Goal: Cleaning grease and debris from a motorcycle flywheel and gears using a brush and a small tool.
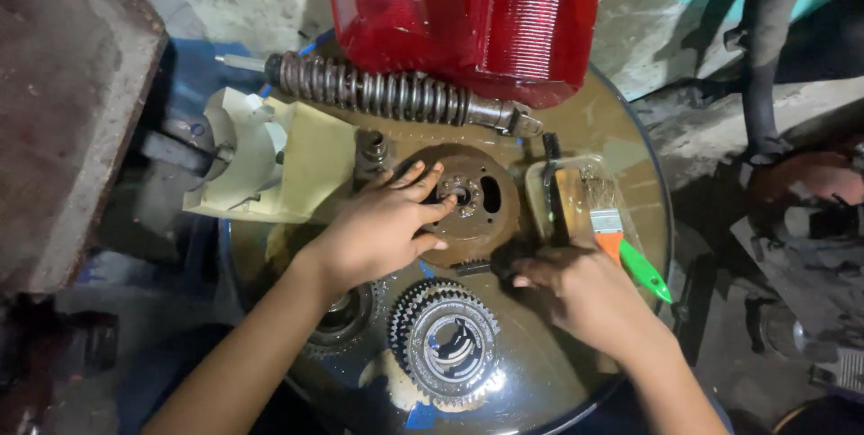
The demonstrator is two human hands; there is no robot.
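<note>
My left hand lies flat on a rusty round metal plate with holes, its fingertips at the plate's hub. My right hand rests on the oily drum top beside the plate's lower right edge, fingers curled down by a small dark part; whether it grips anything I cannot tell. A toothed gear wheel lies just below both hands. A second gear is partly hidden under my left forearm.
A coil spring shock absorber lies across the back, with red tail-light lenses behind it. A cream plastic cover sits at left. A clear tub holds a green-handled brush. Clutter surrounds the drum on the floor.
</note>
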